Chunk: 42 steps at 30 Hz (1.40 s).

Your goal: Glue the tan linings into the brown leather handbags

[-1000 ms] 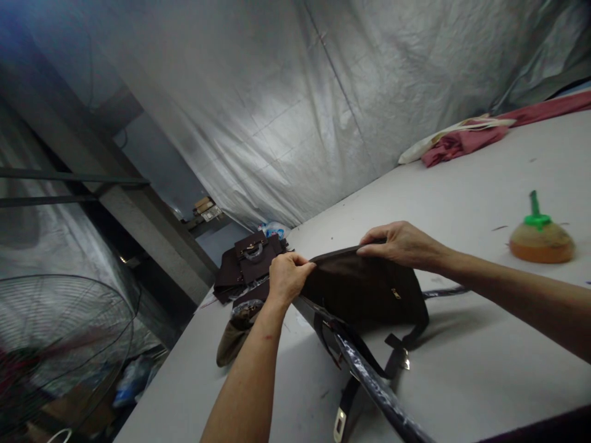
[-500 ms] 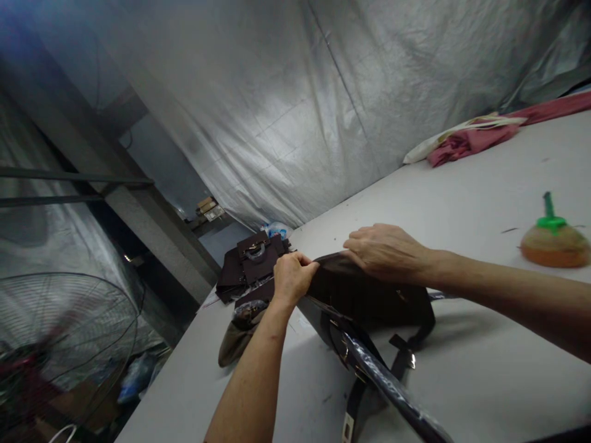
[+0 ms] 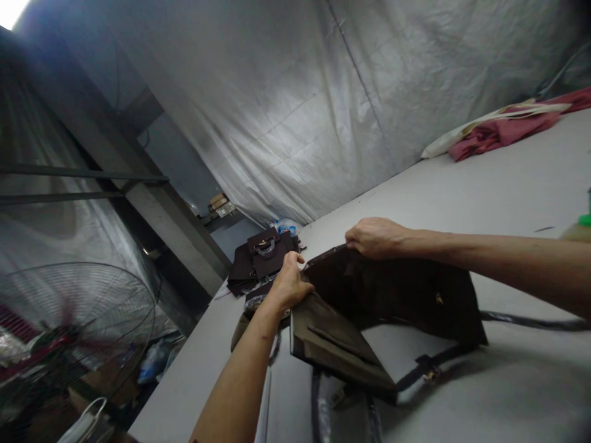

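A dark brown handbag piece [image 3: 406, 295] is spread apart on the white table, its lining showing between two panels. My left hand [image 3: 292, 284] is closed on the edge of the near panel, which has a slit pocket in its olive-brown lining. The upper edge of the far panel is pinched in my right hand [image 3: 376, 238]. A strap with a metal buckle [image 3: 431, 373] hangs from the bag onto the table. Plastic-wrapped handles [image 3: 323, 406] dangle beneath the near panel. My left forearm hides part of the things behind it.
Several dark brown bags [image 3: 268, 258] lie at the table's far left end. Pink cloth [image 3: 503, 135] rests along the back by a silver sheet [image 3: 295, 111]. A large fan [image 3: 78, 332] stands left of the table. A green-capped bottle [image 3: 585, 219] is at the right edge.
The bag's two panels have been pulled apart, baring the lining and pocket. The wrapped handle in front has swung below the near panel. The whole view has shifted slightly.
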### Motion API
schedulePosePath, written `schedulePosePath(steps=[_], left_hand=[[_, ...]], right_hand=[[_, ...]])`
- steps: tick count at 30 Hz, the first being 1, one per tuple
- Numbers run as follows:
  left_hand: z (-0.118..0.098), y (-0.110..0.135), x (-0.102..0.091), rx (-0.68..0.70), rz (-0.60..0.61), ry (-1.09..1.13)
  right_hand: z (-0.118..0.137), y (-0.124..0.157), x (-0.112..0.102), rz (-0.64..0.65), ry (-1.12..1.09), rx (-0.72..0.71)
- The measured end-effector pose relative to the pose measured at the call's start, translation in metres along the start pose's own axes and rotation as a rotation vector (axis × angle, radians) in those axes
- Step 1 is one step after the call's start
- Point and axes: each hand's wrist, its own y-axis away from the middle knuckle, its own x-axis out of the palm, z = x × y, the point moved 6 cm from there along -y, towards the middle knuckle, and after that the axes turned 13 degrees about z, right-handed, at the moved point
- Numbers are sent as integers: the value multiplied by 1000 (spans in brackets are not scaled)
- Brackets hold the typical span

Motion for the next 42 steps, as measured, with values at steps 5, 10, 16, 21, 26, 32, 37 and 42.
schedulePosePath(steps=[5,10,16,21,26,32,37,42], left_hand=[[14,0,3,45,71,39],[5,-7,1,216,4,41],[-5,-19,-4,281,-92,-106],[-13,-29,-3,369,-120,-36],[-17,-28,-3,394,-137,-38],[-29,-28,1,422,-41,24],[-34,-30,3,443,-14,21],[-32,-27,0,447,-53,-65]], right_hand=[[-3,8,-2,4,11,-11],[3,12,-2,6,-15,-32],[2,14,-2,-11,-33,-71],[-1,14,1,-26,-41,-102],[-4,14,2,-32,-50,-104],[-3,15,2,-38,-66,-121],[0,17,1,-41,-77,-130],[-1,17,1,-32,-59,-116]])
